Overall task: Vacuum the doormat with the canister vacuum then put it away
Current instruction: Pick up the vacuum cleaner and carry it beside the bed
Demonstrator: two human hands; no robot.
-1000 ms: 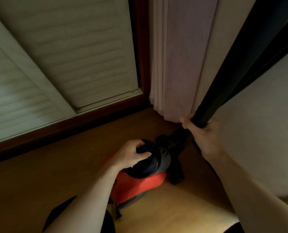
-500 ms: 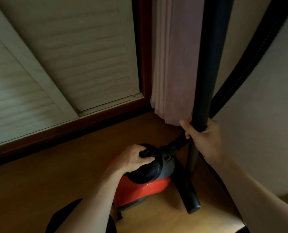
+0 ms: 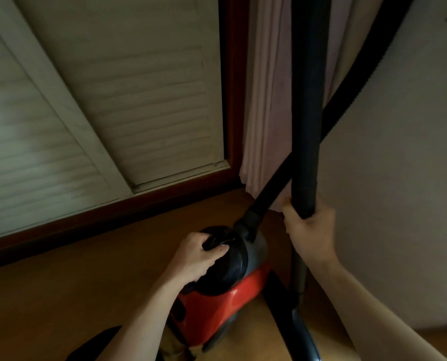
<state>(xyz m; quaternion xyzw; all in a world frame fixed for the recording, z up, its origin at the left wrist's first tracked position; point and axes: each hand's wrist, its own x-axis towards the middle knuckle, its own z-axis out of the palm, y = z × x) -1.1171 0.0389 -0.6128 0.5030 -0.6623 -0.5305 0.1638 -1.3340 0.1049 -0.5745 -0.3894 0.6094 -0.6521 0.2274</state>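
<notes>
Now both hands hold the vacuum in the corner

Closest to the camera, two bare forearms reach forward over a wooden floor (image 3: 60,282). At the lower edge, a dark piece of clothing (image 3: 94,345) shows, but it is too dim to say more. Low on the right, the black floor nozzle (image 3: 300,332) lies on the floor, just beside the canister vacuum (image 3: 212,311).

The canister vacuum is red with a black and grey top. It stands on the floor between the two arms, near the corner of the room. The left hand (image 3: 199,256) is on top of it, with the fingers curled round the black handle (image 3: 214,242). The right hand (image 3: 311,230) grips the black wand (image 3: 308,100), fingers and thumb wrapped around it. The wand stands nearly upright and leaves the picture at the top. The ribbed hose (image 3: 274,183) comes out of the canister, crosses the wand and climbs to the upper right.

Farther away, a pale pink curtain (image 3: 266,100) hangs with its hem close to the floor. To its left are a dark wooden frame (image 3: 232,87) and a white louvred door (image 3: 139,87). To the right is a plain wall (image 3: 399,178).
</notes>
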